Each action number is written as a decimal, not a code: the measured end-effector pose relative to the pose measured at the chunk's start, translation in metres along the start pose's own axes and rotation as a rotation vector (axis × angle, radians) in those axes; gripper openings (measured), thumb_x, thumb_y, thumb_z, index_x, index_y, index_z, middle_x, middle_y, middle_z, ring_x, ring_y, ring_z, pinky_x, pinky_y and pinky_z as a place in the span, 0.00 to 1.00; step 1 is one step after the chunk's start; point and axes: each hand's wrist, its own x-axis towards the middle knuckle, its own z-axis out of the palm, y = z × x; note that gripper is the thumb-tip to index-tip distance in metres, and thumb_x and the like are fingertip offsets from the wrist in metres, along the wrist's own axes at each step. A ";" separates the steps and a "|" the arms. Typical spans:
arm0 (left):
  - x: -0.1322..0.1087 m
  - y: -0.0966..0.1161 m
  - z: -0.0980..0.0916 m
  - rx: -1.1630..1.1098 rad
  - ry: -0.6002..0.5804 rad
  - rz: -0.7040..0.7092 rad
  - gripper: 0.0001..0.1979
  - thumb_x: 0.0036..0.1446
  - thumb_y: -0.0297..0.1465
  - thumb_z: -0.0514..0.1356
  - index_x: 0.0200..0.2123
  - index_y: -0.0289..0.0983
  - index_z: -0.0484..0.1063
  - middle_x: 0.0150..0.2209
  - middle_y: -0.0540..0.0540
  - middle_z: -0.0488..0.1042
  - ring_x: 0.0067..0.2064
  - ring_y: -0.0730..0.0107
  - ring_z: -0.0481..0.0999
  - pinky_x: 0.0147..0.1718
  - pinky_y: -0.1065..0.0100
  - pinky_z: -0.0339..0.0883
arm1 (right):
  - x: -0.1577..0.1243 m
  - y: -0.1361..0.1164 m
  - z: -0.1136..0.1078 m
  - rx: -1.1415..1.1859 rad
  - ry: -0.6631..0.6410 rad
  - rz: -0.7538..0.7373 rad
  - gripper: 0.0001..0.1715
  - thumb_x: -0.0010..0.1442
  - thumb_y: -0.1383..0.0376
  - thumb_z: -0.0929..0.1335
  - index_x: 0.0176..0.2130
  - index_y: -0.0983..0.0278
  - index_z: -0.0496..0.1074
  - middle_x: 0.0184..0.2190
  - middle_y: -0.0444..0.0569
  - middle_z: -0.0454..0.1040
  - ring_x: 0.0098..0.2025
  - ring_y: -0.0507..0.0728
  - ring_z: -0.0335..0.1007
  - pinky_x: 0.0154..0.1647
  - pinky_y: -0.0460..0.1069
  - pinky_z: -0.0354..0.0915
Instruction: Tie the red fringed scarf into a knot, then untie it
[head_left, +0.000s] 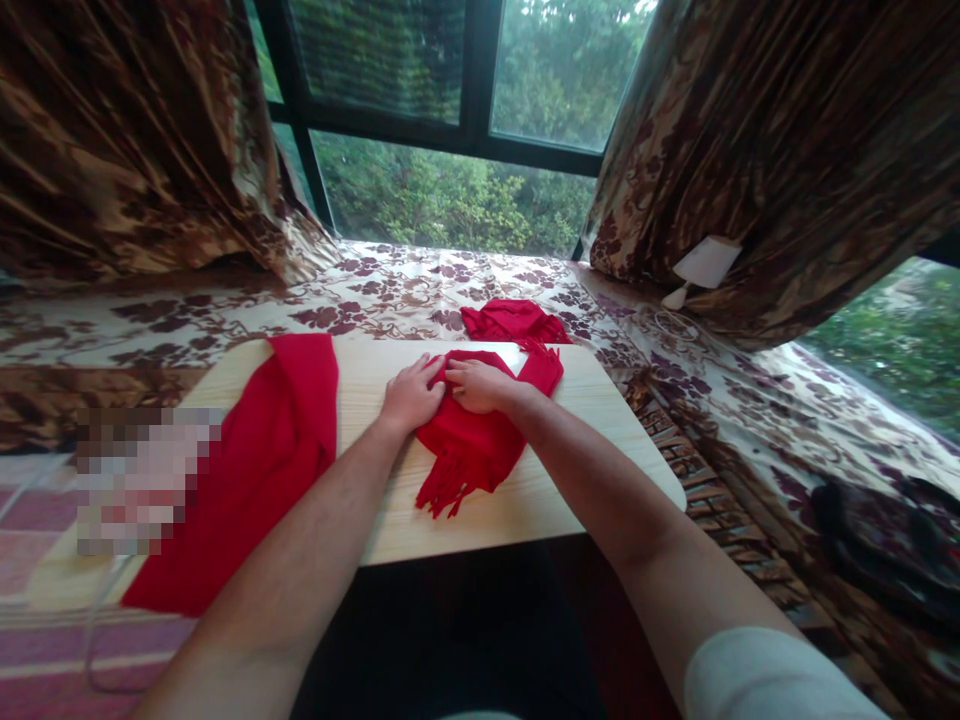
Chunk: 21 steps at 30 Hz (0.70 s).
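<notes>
A red fringed scarf [469,455] lies bunched on a light wooden table [375,380], its tassels hanging toward the near edge. My left hand [411,394] rests on the scarf's upper left part, fingers together and curled down onto the cloth. Beside it, touching fingertip to fingertip, my right hand [480,385] presses on the same fold with its fingers bent. More of the scarf [514,320] trails off the table's far edge onto the bedding.
A second red cloth [255,470] lies flat along the table's left side. Floral bedding [390,290] surrounds the table, with brown curtains [750,140] on both sides of a window. A white lamp-like object [701,268] sits at the right. A blurred patch covers the near left.
</notes>
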 end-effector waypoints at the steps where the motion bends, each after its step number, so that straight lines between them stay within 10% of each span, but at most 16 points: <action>1: -0.002 0.002 0.000 0.070 -0.020 -0.007 0.28 0.63 0.38 0.53 0.66 0.42 0.65 0.68 0.42 0.60 0.67 0.53 0.61 0.65 0.51 0.54 | -0.001 0.000 -0.001 0.021 0.011 0.017 0.23 0.64 0.68 0.64 0.58 0.65 0.72 0.59 0.56 0.70 0.60 0.61 0.66 0.61 0.52 0.59; 9: -0.009 0.011 -0.001 0.195 -0.071 -0.062 0.33 0.65 0.45 0.49 0.69 0.40 0.58 0.70 0.38 0.54 0.70 0.49 0.55 0.65 0.41 0.48 | -0.032 0.004 0.001 0.034 0.145 0.366 0.33 0.66 0.53 0.64 0.64 0.67 0.65 0.68 0.59 0.60 0.70 0.66 0.51 0.69 0.63 0.48; 14: -0.018 0.020 -0.010 0.148 0.025 0.127 0.32 0.65 0.41 0.50 0.71 0.44 0.54 0.72 0.47 0.49 0.72 0.57 0.47 0.68 0.45 0.42 | -0.047 0.018 0.012 0.204 0.139 0.400 0.37 0.70 0.51 0.58 0.70 0.67 0.55 0.71 0.56 0.53 0.73 0.60 0.45 0.70 0.58 0.47; 21: -0.020 0.021 -0.006 0.158 -0.131 0.131 0.31 0.64 0.43 0.51 0.67 0.40 0.61 0.70 0.45 0.55 0.72 0.57 0.49 0.67 0.44 0.46 | -0.071 0.006 0.021 0.215 0.165 0.497 0.39 0.68 0.46 0.59 0.70 0.61 0.55 0.73 0.52 0.46 0.74 0.63 0.39 0.71 0.64 0.43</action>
